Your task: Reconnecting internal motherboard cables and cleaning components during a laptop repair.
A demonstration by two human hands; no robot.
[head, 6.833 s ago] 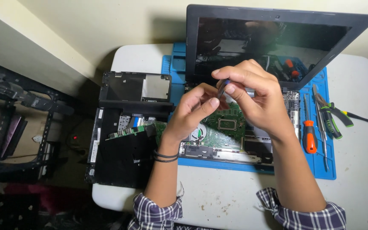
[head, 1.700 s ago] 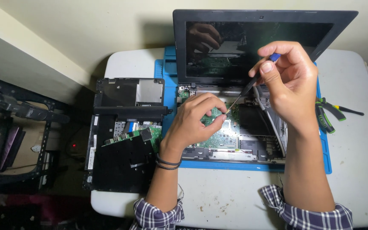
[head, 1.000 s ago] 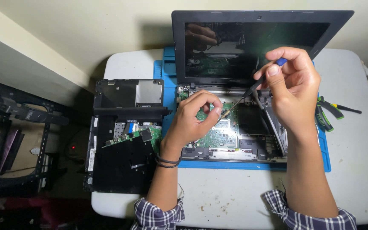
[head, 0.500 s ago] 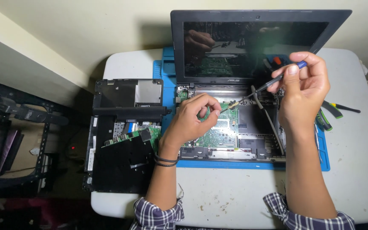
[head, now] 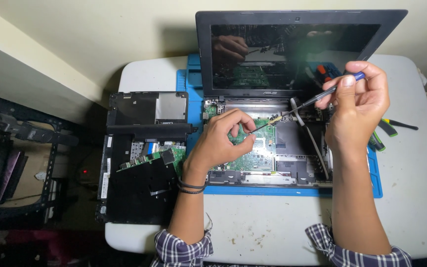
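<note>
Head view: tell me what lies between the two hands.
In the head view, the screwdriver shaft spans from the right hand down to the left hand, over the opened laptop base's grey panel and green board.

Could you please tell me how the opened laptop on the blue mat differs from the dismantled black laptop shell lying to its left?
The opened laptop on the blue mat has its dark screen upright; the dismantled black laptop shell lies flat with no screen visible. The opened laptop rests on the blue mat, whereas the shell overhangs the white table. Both hands work at the opened laptop, the right hand holding a slim screwdriver, the left hand on its board; the shell lies untouched. Both show green circuit boards.
</note>
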